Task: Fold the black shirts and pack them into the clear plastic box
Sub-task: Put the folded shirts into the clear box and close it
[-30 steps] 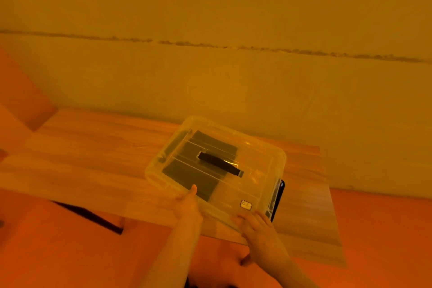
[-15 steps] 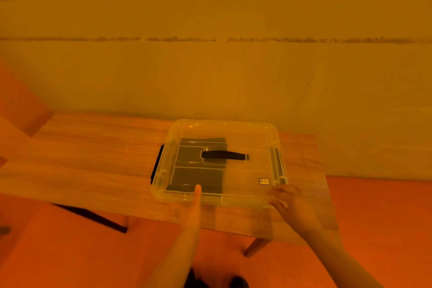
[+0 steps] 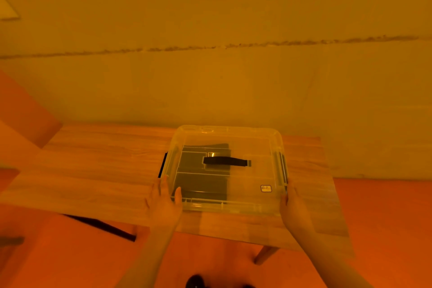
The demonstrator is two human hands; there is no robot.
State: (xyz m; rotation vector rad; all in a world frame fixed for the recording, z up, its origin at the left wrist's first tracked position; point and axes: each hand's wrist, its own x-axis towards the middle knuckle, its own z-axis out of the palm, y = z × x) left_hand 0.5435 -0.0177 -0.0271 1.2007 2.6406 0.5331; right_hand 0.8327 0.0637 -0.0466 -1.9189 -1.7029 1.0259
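Wood-grain laminate covers the tabletop, which stands against a plain wall crossed by a rough horizontal seam. On it sits the clear plastic box, a shallow square tub with rounded corners, its ribbed lid shut and topped by a flat black handle. Dark folded shirts show through the lid (filling the left part of the box). The left hand presses the near left corner, thumb on the lid; the right hand lies flat against the near right corner, each grip uncurled.
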